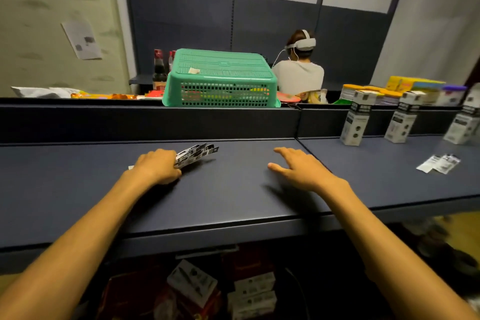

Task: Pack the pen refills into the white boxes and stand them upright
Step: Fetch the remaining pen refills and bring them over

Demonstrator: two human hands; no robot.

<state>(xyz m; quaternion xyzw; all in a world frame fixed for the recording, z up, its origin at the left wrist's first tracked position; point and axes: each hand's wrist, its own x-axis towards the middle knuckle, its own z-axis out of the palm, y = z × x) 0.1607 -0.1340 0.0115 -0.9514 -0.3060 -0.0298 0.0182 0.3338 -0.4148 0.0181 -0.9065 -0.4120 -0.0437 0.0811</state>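
Head view is looking down on a dark blue flat counter (233, 189) with both bare forearms reaching over its front edge. The left hand (158, 166) is resting knuckles-up on the counter, its fingers (171, 163) curling closed around a fanned bundle of black-and-white printed pen refill packets (196, 154), whose far ends are sticking out to the right just above the surface. The right hand (298, 167) is hovering palm-down, holding nothing, with its fingers spreading loosely apart and the thumb pointing left toward the bundle, though well apart from it. Three tall white cardboard boxes with black printing (355, 118) are standing upright in a row at the far right, along the back edge of the counter. Two more flat white refill packets (439, 163) are lying side by side on the counter, in front of those boxes and near the right edge. Behind the low partition, an upturned green plastic mesh basket (220, 78) is sitting, and a person in a white headset (301, 60) is facing away beyond it.
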